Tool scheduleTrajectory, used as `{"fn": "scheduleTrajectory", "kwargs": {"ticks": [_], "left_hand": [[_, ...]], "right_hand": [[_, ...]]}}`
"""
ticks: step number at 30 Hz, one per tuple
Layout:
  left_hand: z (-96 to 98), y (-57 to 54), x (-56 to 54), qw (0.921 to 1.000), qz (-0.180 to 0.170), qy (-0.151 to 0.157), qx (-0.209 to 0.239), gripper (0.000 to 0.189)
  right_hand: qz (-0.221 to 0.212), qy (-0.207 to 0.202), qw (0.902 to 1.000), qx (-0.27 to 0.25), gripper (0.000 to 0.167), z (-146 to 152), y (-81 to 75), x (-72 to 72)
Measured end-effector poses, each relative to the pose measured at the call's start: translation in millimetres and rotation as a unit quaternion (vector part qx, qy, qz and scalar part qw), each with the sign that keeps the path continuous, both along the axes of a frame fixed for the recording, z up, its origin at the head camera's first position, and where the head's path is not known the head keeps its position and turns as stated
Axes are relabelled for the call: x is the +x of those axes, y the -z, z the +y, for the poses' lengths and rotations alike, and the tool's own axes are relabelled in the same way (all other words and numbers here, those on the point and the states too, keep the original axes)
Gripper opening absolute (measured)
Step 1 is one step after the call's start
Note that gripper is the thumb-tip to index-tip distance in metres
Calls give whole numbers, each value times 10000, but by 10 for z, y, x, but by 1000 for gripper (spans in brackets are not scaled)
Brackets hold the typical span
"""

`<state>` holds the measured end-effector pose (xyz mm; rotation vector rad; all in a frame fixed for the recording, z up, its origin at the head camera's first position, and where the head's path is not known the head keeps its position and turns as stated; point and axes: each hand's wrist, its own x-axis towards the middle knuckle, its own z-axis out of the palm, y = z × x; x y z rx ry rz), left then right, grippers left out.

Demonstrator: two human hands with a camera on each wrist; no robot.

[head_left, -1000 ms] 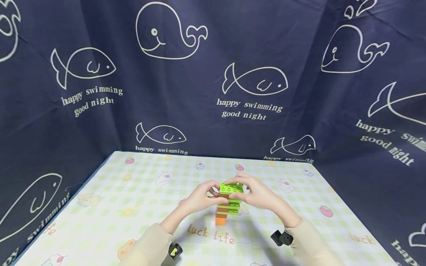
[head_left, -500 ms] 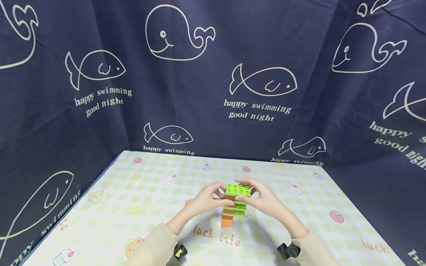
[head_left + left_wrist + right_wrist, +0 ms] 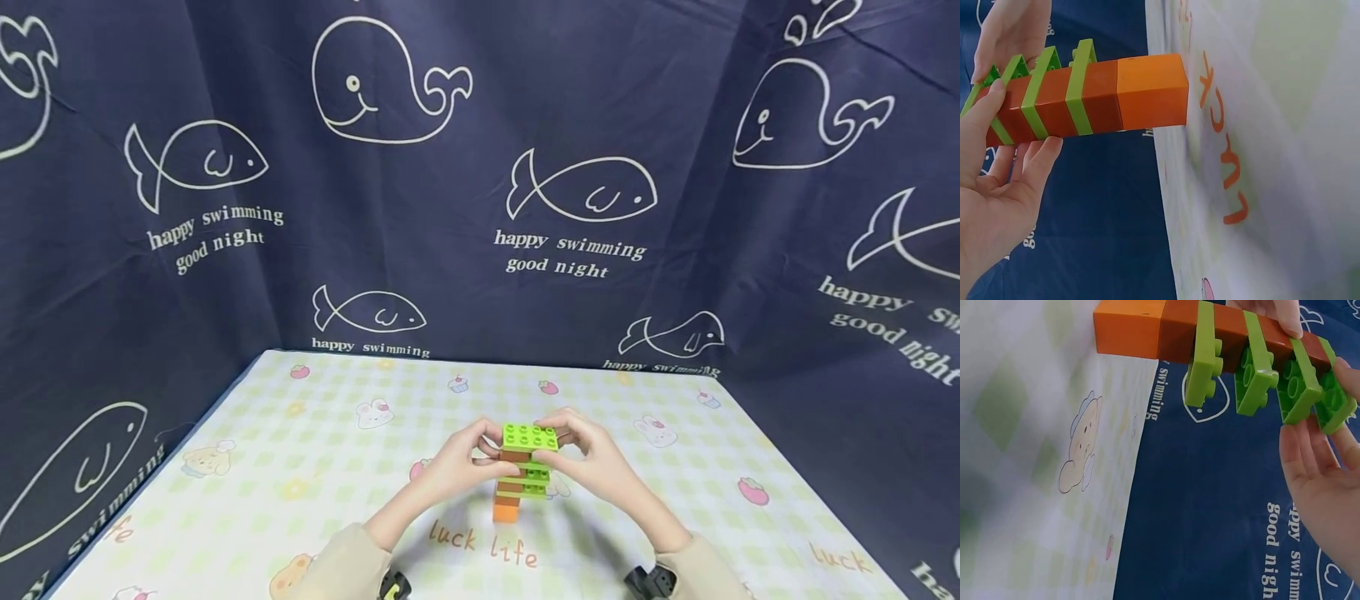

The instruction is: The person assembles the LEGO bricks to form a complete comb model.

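Note:
A tower of toy building bricks stands upright on the table, an orange brick [image 3: 506,510] at its foot. Above that, brown bricks [image 3: 1054,94] alternate with thin green plates [image 3: 1249,381] that jut out to the right. My left hand [image 3: 459,460] grips the upper part of the tower, thumb on the front and fingers behind. On the other side, my right hand [image 3: 592,454] pinches the jutting end of the top green plate [image 3: 529,437], its thumb at the front edge. The studs on this plate face up, mostly uncovered. In the right wrist view several green plates show their hollow undersides.
A pale checked cloth with cartoon prints covers the table [image 3: 337,467]. Dark blue curtains [image 3: 465,208] with white fish and whale drawings enclose the back and both sides. Black wrist devices [image 3: 651,582] sit near both sleeves.
My right fingers have slid off the top green plate's studs to its right end and back edge. The left hand keeps its grip on the tower. The head view has shifted slightly.

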<state>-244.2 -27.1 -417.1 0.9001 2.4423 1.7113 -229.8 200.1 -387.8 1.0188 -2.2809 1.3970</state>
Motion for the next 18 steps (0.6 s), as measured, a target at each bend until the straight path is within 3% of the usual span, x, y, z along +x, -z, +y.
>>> {"fn": "scheduleTrajectory", "kwargs": {"ticks": [9,12,18], "left_hand": [[-22,37,-29,9993,-13,278,245,30],[-26,64,-45,9991,-29,273,331,29],[-29,84,-45,9986,-178,212,448,32]], "right_hand": [[128,-267,9995,-138,35,41,38,-28],[123,-140,9997,-155,38,31,41,-22],[10,542,9985,-47,36,11,15,-20]]}}
